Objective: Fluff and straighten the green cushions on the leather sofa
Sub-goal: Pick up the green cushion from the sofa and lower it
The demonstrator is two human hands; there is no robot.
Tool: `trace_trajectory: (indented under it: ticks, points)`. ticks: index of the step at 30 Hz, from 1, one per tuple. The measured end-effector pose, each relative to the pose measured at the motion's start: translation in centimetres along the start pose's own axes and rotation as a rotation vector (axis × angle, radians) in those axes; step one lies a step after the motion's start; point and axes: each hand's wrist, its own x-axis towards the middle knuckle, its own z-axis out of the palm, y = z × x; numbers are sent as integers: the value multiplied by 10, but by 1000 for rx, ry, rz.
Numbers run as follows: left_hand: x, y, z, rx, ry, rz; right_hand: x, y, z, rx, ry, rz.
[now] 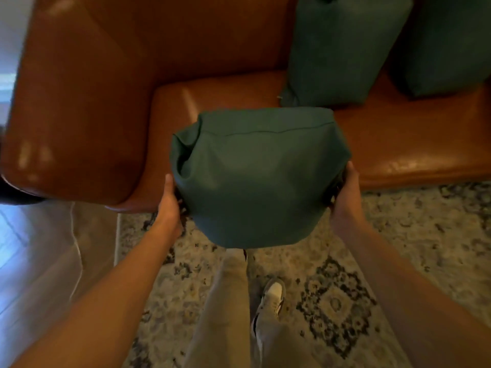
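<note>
Leather sofa (239, 62) fills my view, two green cushions (342, 49) leaning on its back. A third cushion (255, 179) hangs over the seat edge, squeezed between my left hand (168, 200) and right hand (348, 192), fingers hidden. Squeezing unevenly could drop it onto the patterned rug (398, 248).

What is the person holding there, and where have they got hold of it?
A green cushion, held up in front of the sofa between both hands: the left hand on its left side, the right hand on its right side.
</note>
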Motion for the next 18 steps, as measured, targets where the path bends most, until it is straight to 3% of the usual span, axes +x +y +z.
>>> trace_trajectory:
  ticks: [6,18]
  points:
    - [59,82,3,-80,-8,-4,53,-60,91,-91,-24,-48]
    - [176,239,34,28,-15,107,175,-153,220,-193,-118,-78]
